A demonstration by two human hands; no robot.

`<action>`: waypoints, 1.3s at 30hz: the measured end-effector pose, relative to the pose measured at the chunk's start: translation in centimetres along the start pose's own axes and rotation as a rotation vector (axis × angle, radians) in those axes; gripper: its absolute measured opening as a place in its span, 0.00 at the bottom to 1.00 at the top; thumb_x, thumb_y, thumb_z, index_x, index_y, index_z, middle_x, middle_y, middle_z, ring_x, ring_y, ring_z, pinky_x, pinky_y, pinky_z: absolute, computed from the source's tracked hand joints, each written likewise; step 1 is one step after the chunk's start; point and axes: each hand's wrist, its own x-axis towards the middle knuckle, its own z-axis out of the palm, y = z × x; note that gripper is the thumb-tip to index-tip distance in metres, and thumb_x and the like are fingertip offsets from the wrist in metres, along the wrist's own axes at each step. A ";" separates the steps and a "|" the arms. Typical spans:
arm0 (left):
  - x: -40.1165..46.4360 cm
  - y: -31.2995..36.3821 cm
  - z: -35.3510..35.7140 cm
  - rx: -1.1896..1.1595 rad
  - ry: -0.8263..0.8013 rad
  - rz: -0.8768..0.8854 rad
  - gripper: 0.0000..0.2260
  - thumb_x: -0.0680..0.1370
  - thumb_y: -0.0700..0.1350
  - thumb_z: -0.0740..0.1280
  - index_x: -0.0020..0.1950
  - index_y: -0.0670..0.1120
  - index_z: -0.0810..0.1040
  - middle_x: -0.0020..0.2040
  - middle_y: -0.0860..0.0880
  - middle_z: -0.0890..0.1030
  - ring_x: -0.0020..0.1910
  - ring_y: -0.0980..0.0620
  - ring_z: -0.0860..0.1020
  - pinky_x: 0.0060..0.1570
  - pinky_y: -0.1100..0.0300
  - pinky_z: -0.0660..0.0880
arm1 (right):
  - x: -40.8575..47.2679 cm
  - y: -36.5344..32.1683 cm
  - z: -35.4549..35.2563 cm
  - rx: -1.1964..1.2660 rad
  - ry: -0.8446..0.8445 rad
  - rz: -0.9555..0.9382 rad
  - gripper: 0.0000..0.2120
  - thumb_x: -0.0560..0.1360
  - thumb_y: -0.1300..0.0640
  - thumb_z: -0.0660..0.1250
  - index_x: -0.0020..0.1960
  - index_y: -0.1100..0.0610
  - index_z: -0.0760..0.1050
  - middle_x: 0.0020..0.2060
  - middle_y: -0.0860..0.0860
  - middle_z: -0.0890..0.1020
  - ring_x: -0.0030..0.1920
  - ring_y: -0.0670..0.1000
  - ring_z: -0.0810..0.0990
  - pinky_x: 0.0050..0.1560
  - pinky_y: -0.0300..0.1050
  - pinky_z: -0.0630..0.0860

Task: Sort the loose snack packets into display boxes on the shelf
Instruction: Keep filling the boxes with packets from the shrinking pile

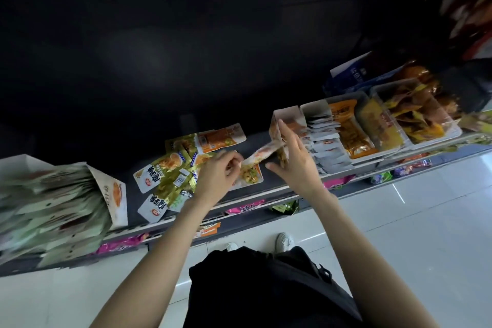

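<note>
A person stands at a dark shop shelf (269,138), both bare arms reaching over a heap of loose snack packets (174,168) spread on the board. The left hand (218,176) has its fingers curled, pinching the near end of a pale orange-printed packet (262,153); the right hand (291,157) meets the same packet at its far end, thumb spread wide, though whether its fingers close on the packet or on the box wall behind cannot be made out. The packet hangs between the two hands, clear of the heap and just beside an open white display box (286,121) whose near wall stands against the right hand.

To the right sit a box of white sachets (326,141), a tray of orange packets (351,130) and a clear tub of yellow snacks (415,114). At far left a blurred carton (111,189) is packed with pale green packets.

The step in hand appears to be lifting one packet from the heap towards the white display box. The next move likely calls for turning the packet to match the box's opening and sliding it in upright, while one hand steadies the light cardboard wall so it does not tip or slide along the shelf. Much of the heap remains unsorted.
</note>
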 end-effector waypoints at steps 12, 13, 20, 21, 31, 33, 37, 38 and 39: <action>8.4 7.4 3.5 -0.118 0.088 0.004 0.18 0.79 0.50 0.63 0.68 0.46 0.72 0.61 0.48 0.78 0.59 0.51 0.76 0.56 0.56 0.73 | 1.7 2.0 -9.0 0.170 0.564 0.336 0.07 0.75 0.56 0.69 0.42 0.61 0.78 0.32 0.48 0.78 0.32 0.47 0.75 0.31 0.35 0.69; 8.6 7.2 4.6 -0.168 0.019 -0.096 0.20 0.79 0.52 0.64 0.68 0.46 0.71 0.62 0.47 0.77 0.61 0.50 0.75 0.57 0.57 0.72 | 2.5 2.6 -8.9 0.107 0.545 0.314 0.08 0.75 0.57 0.69 0.42 0.62 0.78 0.31 0.50 0.78 0.31 0.47 0.74 0.31 0.37 0.67; 9.5 6.7 7.3 -0.263 0.021 -0.260 0.27 0.77 0.51 0.67 0.73 0.47 0.65 0.67 0.46 0.73 0.65 0.50 0.72 0.62 0.57 0.69 | 7.1 2.8 -8.3 -0.655 0.051 -0.219 0.10 0.76 0.52 0.66 0.49 0.58 0.81 0.37 0.56 0.83 0.34 0.59 0.82 0.32 0.43 0.67; 9.6 6.7 7.3 -0.233 0.009 -0.250 0.25 0.77 0.50 0.67 0.73 0.47 0.66 0.66 0.46 0.74 0.64 0.50 0.72 0.60 0.59 0.68 | 7.8 2.6 -8.0 -0.781 -0.038 -0.255 0.10 0.76 0.51 0.66 0.51 0.55 0.81 0.39 0.55 0.83 0.37 0.58 0.82 0.33 0.44 0.69; 9.8 6.2 8.5 -0.037 -0.066 -0.223 0.17 0.80 0.51 0.62 0.67 0.47 0.73 0.60 0.47 0.78 0.59 0.47 0.74 0.53 0.57 0.72 | 7.7 2.4 -7.1 -0.969 -0.310 -0.195 0.11 0.78 0.59 0.62 0.59 0.52 0.75 0.44 0.53 0.83 0.44 0.54 0.83 0.41 0.44 0.76; 9.7 6.0 8.6 -0.048 -0.090 -0.223 0.19 0.80 0.51 0.61 0.70 0.48 0.70 0.64 0.48 0.76 0.63 0.48 0.72 0.59 0.57 0.71 | 7.6 2.5 -6.8 -0.992 -0.349 -0.175 0.13 0.79 0.61 0.58 0.61 0.53 0.74 0.48 0.53 0.82 0.49 0.55 0.82 0.47 0.45 0.75; 8.8 6.1 8.3 -0.107 -0.145 -0.204 0.20 0.79 0.50 0.63 0.71 0.48 0.68 0.68 0.48 0.73 0.67 0.48 0.69 0.63 0.57 0.67 | 7.7 2.4 -6.7 -1.000 -0.355 -0.167 0.15 0.79 0.63 0.57 0.62 0.52 0.74 0.51 0.52 0.82 0.51 0.54 0.81 0.45 0.44 0.75; 8.4 6.2 7.9 -0.134 -0.141 -0.200 0.20 0.79 0.49 0.63 0.71 0.49 0.68 0.69 0.49 0.72 0.68 0.49 0.68 0.64 0.57 0.66 | 7.7 2.3 -6.7 -0.993 -0.342 -0.165 0.16 0.78 0.64 0.58 0.62 0.52 0.74 0.51 0.52 0.82 0.51 0.53 0.81 0.45 0.44 0.75; 7.7 6.1 7.5 -0.142 -0.119 -0.195 0.20 0.79 0.49 0.63 0.71 0.49 0.68 0.69 0.49 0.72 0.68 0.50 0.68 0.65 0.57 0.66 | 7.4 2.3 -6.9 -0.945 -0.282 -0.188 0.16 0.78 0.64 0.59 0.62 0.53 0.75 0.52 0.53 0.82 0.52 0.54 0.81 0.46 0.44 0.76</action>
